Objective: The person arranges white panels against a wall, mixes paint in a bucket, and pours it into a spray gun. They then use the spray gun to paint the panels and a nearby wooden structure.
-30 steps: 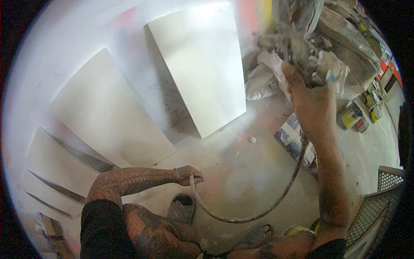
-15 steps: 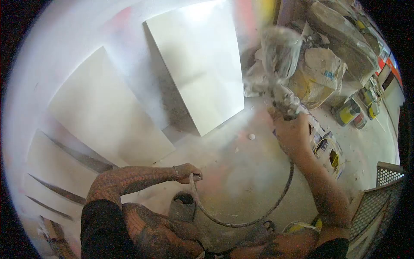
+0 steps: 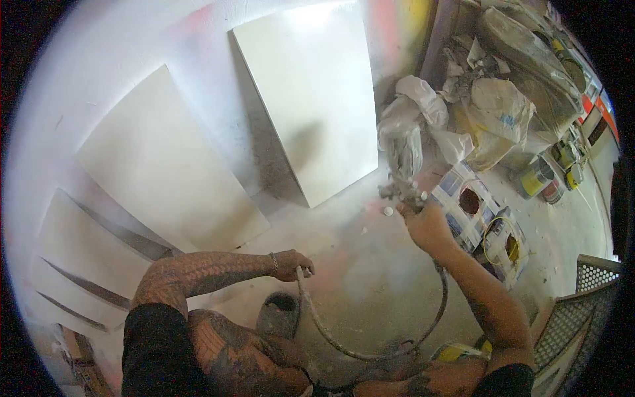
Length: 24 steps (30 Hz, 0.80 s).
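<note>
My right hand is closed around the handle of a paint spray gun, whose clear cup points up and away from me. From the gun an air hose hangs in a loop to my left hand, which grips it. Just beyond the gun, to its left, a large white panel leans against the wall. Another white panel leans farther left, and smaller white panels stand at the far left. The gun is apart from all of the panels.
Plastic bags are heaped at the back right, near paint cans. Printed boxes with round holes lie on the floor right of the gun. A dark bucket stands near my leg, and a perforated metal piece at the right edge.
My right hand has lowered the spray gun and moved it slightly left, toward me, uncovering the bags and boxes. My left hand stays nearly in place on the hose.
</note>
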Tool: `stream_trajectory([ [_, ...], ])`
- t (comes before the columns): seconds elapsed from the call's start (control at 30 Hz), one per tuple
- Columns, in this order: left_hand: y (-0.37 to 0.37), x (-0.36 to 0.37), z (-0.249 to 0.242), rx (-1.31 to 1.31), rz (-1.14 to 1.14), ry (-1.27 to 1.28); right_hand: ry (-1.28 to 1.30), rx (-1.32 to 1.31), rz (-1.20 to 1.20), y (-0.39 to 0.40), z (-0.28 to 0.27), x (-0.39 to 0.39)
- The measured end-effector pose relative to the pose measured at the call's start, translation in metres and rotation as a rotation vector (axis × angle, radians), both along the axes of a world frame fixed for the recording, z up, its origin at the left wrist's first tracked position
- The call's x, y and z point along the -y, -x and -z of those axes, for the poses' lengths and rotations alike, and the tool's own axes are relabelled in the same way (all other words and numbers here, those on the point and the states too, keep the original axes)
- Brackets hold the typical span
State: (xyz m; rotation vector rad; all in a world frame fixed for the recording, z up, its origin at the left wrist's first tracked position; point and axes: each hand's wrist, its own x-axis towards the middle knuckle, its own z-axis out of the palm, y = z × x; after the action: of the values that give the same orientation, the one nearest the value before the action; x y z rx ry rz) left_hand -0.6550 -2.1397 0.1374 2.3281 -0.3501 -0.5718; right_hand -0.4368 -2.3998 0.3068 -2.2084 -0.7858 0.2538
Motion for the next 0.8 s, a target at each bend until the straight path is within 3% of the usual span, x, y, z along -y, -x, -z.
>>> stream_trajectory([
  [0.07,0.001,0.000,-0.004,-0.031,-0.023,-0.014,0.023,0.029,0.086,-0.008,-0.010,-0.007],
  [0.33,0.002,-0.005,-0.005,-0.007,-0.026,0.036,-0.655,0.245,-0.033,0.007,-0.135,-0.029],
  [0.53,0.006,-0.012,0.004,-0.019,-0.049,0.041,-0.822,0.215,-0.008,0.025,-0.170,-0.027],
  [0.67,0.006,-0.013,0.008,-0.013,-0.038,0.061,-0.718,0.130,0.035,0.029,-0.145,-0.019],
  [0.8,0.005,-0.009,0.002,0.015,-0.020,0.055,-0.450,0.003,0.101,0.029,-0.098,-0.014],
])
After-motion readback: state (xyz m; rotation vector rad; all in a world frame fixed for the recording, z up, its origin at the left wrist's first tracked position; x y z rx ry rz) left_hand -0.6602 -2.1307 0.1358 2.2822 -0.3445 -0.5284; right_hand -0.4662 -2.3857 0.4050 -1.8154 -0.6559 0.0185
